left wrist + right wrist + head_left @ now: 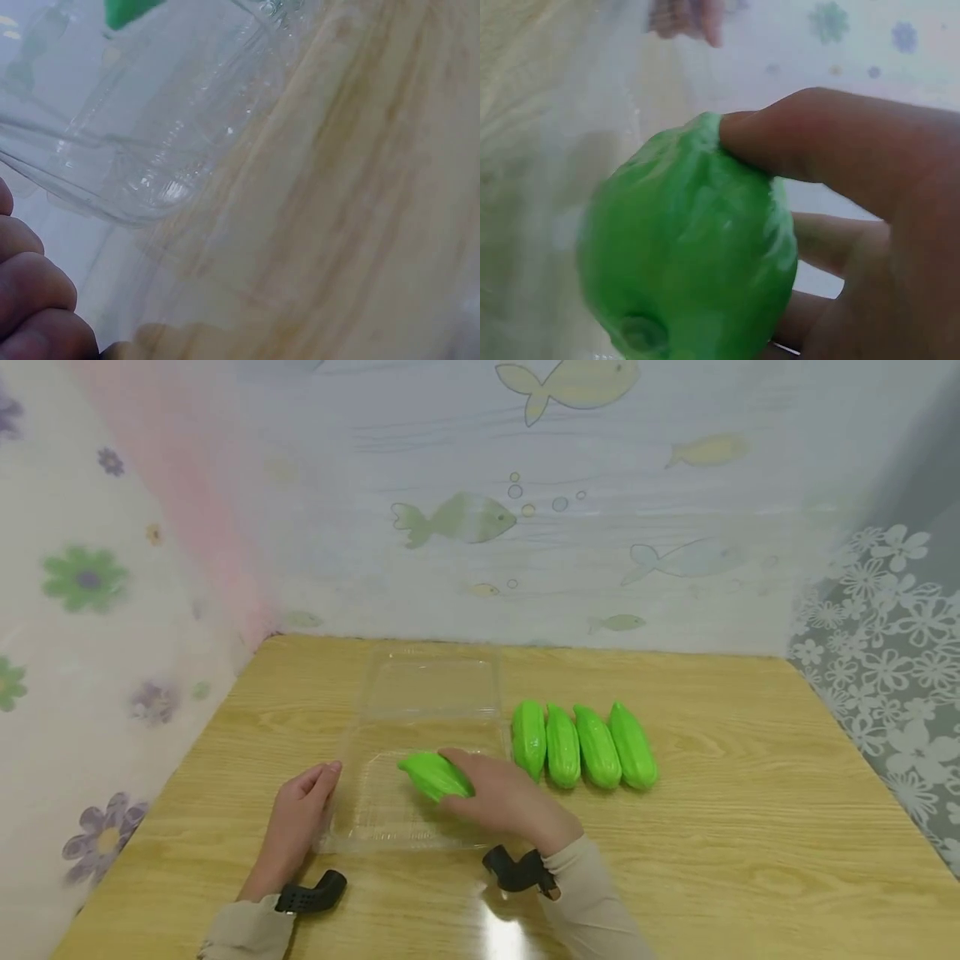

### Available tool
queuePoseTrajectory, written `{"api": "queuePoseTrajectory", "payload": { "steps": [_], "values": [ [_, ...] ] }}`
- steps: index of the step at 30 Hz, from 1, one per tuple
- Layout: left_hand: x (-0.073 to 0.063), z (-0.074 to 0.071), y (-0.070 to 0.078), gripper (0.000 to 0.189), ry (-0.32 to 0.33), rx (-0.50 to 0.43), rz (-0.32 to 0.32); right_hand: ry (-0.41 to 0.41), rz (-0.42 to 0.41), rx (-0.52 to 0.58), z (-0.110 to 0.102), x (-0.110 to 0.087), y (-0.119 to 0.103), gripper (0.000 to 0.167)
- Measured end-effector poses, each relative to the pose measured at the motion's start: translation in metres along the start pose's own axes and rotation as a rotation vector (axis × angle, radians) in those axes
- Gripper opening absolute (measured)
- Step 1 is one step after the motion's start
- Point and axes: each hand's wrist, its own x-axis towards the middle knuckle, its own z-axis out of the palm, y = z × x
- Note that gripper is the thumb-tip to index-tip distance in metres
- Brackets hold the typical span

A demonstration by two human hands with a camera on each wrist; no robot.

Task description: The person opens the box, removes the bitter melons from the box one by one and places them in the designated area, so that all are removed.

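My right hand (pixel 501 793) grips a glossy green toy vegetable (pixel 435 776), elongated and ribbed, over the base of an open clear plastic container (pixel 390 842). In the right wrist view, the thumb and fingers wrap the toy vegetable (pixel 690 247), its blunt end facing the camera. Whether it touches the container's floor cannot be told. At the container's left rim, my left hand (pixel 300 807) pinches the edge with curled fingers. The left wrist view shows those knuckles (pixel 37 300) beside the container's corner (pixel 165 187); the fingertips are hidden.
Several matching green vegetables (pixel 598 747) lie side by side right of the container. Its hinged lid (pixel 431 685) is laid back toward the wall (pixel 337 552). All stand on a wood-grain table (pixel 735 827). Patterned walls border the back and left.
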Motion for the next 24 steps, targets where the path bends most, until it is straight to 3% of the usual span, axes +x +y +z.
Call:
{"api": "queuePoseTrajectory", "payload": {
  "steps": [6, 17, 24],
  "values": [
    [0.0, 0.0, 0.0, 0.053, 0.002, 0.006, -0.002, 0.04, 0.019, 0.156, -0.015, -0.006, 0.007, 0.059],
    [0.001, -0.001, 0.004, 0.051, -0.017, 0.004, -0.018, 0.202, 0.153, 0.218, -0.042, -0.025, 0.032, 0.058],
    [-0.001, -0.001, 0.001, 0.052, -0.03, -0.005, -0.005, 0.262, 0.221, 0.232, -0.056, -0.044, 0.063, 0.061]
  ]
}}
